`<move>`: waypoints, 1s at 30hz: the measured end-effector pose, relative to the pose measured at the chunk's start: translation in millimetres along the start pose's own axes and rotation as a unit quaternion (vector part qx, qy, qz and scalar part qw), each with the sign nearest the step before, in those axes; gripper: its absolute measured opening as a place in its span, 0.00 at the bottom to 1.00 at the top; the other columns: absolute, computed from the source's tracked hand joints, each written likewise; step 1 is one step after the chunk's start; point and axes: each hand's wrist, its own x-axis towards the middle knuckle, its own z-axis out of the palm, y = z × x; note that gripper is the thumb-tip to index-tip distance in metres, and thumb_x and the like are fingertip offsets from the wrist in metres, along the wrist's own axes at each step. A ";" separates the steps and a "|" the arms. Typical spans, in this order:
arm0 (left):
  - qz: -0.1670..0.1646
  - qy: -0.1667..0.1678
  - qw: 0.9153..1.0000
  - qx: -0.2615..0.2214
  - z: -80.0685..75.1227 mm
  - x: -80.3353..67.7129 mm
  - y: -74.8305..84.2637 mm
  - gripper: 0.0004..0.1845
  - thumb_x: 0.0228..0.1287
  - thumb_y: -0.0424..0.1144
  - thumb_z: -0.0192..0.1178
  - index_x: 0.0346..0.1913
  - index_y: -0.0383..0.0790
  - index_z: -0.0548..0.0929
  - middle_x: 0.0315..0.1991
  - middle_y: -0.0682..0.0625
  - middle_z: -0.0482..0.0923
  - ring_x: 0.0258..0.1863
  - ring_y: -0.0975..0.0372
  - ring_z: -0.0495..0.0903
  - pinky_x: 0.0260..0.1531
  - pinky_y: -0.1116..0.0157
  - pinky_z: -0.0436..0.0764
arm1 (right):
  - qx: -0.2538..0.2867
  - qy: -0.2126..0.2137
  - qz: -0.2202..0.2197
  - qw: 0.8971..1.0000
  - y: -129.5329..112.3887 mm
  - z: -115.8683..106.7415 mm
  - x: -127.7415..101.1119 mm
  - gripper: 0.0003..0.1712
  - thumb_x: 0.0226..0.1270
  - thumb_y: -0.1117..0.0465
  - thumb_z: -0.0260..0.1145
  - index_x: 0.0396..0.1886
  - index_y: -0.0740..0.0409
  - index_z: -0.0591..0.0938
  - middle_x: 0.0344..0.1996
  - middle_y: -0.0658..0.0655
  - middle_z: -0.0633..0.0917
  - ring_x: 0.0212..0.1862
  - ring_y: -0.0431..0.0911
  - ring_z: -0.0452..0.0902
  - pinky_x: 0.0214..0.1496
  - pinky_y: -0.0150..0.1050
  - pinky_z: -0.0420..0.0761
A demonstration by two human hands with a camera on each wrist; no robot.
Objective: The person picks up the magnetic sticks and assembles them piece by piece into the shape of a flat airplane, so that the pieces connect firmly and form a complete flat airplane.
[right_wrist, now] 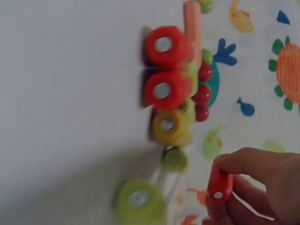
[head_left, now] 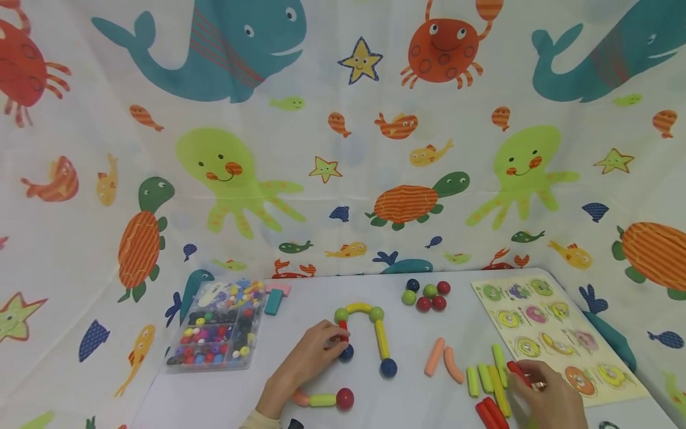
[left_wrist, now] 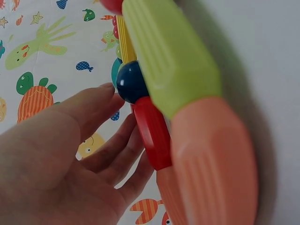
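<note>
My left hand [head_left: 316,348] grips a red magnetic rod [left_wrist: 153,133] just by a dark blue ball [head_left: 346,352], its thumb at the ball and other fingers partly hidden behind the rod. This rod meets a green ball [head_left: 341,315]; a curved yellow rod [head_left: 359,308] joins that to a second green ball [head_left: 377,314]. From there a straight yellow rod [head_left: 382,339] runs to another dark blue ball [head_left: 388,367]. In my right hand [head_left: 546,393], thumb and fingers pinch a red rod [right_wrist: 219,183], its silver end showing, over the loose rods.
Loose green [head_left: 473,381], yellow [head_left: 499,391], red [head_left: 492,412] and orange rods [head_left: 435,357] lie at right, several balls [head_left: 423,304] behind. A picture board [head_left: 514,336] borders them. At left stands a bead box [head_left: 214,328]. A green rod [head_left: 323,400] with a red ball [head_left: 345,398] lies in front.
</note>
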 end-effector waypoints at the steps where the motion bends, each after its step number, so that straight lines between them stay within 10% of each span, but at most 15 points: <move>1: 0.000 -0.001 1.000 -0.001 0.2 -0.2 0.0 0.14 0.71 0.47 0.64 0.55 0.47 0.86 0.43 0.58 0.77 0.41 0.69 0.76 0.46 0.69 0.81 | 0.001 0.002 -0.015 1.000 -5.2 -0.6 0.7 0.24 0.65 0.56 0.74 0.57 0.62 0.81 0.43 0.62 0.87 0.44 0.53 0.78 0.43 0.43 0.78; 6: -0.008 -0.007 1.000 -0.004 1.0 -1.7 -0.2 0.14 0.69 0.48 0.65 0.54 0.49 0.87 0.41 0.60 0.76 0.39 0.70 0.74 0.44 0.71 0.79 | 0.011 -0.022 -0.088 0.996 -39.3 4.0 0.4 0.23 0.67 0.55 0.72 0.59 0.60 0.81 0.48 0.63 0.86 0.50 0.55 0.77 0.55 0.55 0.76; 14: -0.008 -0.019 1.000 -0.003 2.0 -2.9 0.3 0.15 0.69 0.48 0.65 0.54 0.49 0.87 0.39 0.62 0.77 0.38 0.69 0.73 0.43 0.71 0.77 | 0.045 -0.072 -0.209 0.974 -96.2 34.2 -7.4 0.20 0.66 0.53 0.73 0.57 0.45 0.83 0.47 0.47 0.85 0.49 0.44 0.75 0.49 0.37 0.79; 30: 0.001 -0.019 1.000 -0.009 1.5 -3.7 -3.2 0.15 0.69 0.48 0.65 0.55 0.50 0.87 0.38 0.64 0.78 0.38 0.71 0.74 0.44 0.71 0.78 | 0.076 -0.184 -0.432 0.880 -159.7 110.6 -9.5 0.16 0.63 0.60 0.75 0.51 0.47 0.87 0.41 0.37 0.86 0.45 0.36 0.77 0.54 0.39 0.82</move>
